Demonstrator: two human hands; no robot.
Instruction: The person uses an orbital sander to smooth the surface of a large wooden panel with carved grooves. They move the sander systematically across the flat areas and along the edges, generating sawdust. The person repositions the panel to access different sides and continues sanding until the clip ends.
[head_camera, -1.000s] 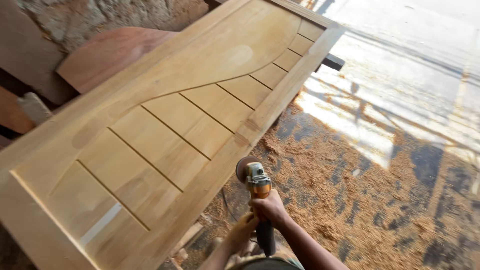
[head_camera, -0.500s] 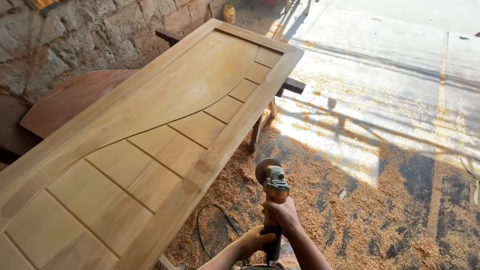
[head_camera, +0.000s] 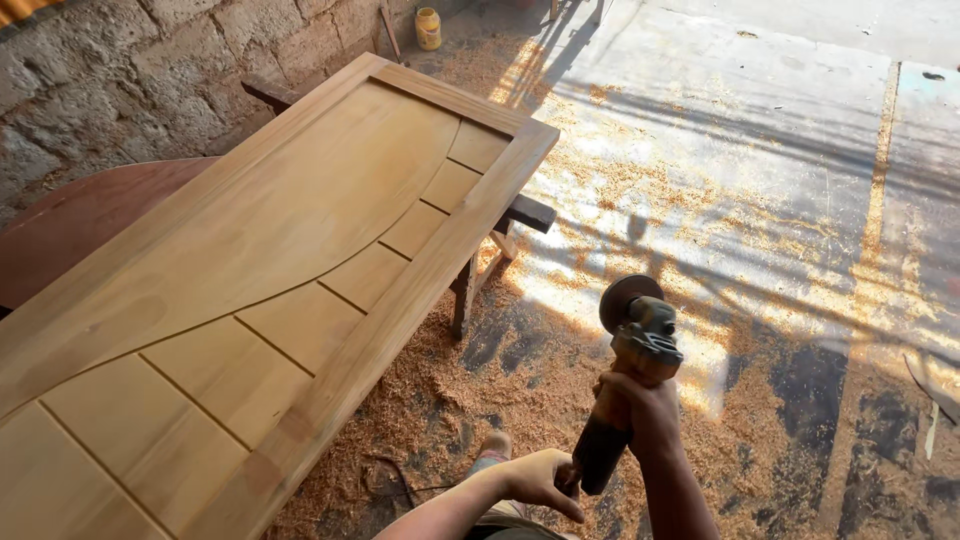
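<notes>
A dusty angle grinder (head_camera: 628, 370) with a round sanding disc points up and away from me, held off the right side of a large wooden door (head_camera: 270, 280). My right hand (head_camera: 645, 412) is wrapped around the grinder's body just below its head. My left hand (head_camera: 538, 480) touches the lower end of the grinder's handle, its fingers loosely curled there. The door lies flat on a wooden trestle (head_camera: 485, 262), showing a curved panel and several slanted slats. The grinder's disc is well apart from the door's edge.
Wood shavings (head_camera: 440, 400) cover the concrete floor beside the door. A rough stone wall (head_camera: 150, 70) runs along the left, with a rounded dark wooden board (head_camera: 70, 220) leaning by it. A yellow container (head_camera: 428, 28) stands far back. My foot (head_camera: 490, 452) shows below.
The view has swung right and back along the door, so more floor shows. The grinder has moved rightwards, away from the door's edge, still held in both hands.
</notes>
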